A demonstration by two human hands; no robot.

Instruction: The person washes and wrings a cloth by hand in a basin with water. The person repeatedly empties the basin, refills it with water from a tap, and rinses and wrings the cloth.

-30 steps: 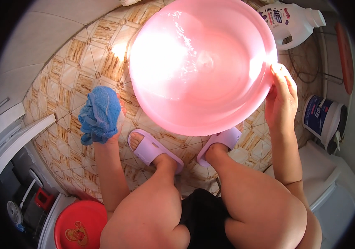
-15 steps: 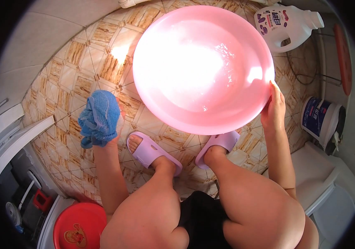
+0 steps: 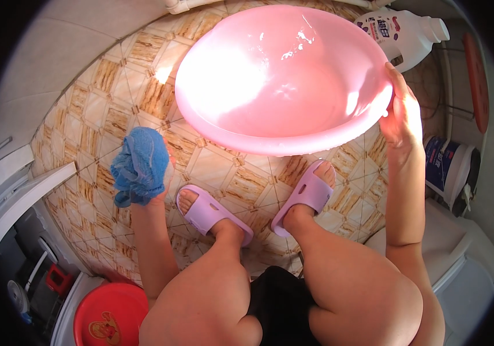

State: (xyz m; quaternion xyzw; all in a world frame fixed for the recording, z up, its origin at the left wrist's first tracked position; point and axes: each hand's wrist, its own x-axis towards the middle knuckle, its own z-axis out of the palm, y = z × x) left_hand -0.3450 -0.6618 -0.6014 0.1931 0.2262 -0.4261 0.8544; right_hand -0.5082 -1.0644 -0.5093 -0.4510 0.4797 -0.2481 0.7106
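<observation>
A large pink basin [image 3: 293, 144] is tilted, its near rim raised off the tiled floor. My right hand [image 3: 401, 112] grips the basin's right rim, thumb over the edge and the other fingers hidden behind it. Some water glistens inside, and strong glare covers the basin's left part. Over at the left, my left hand [image 3: 165, 173] is closed around a bunched blue cloth [image 3: 140, 164], which hides most of the fingers. The cloth is held apart from the basin.
A white jug-shaped bottle [image 3: 408, 37] lies beyond the basin at the far right. A white bucket with a dark blue label [image 3: 448, 167] stands by the right wall. A red basin [image 3: 111, 311] sits at the lower left. Lilac slippers [image 3: 215, 213] are on my feet.
My right hand has lifted the near right rim of the pink basin, tilting it away and moving slightly up and right. My left hand with the cloth has hardly moved.
</observation>
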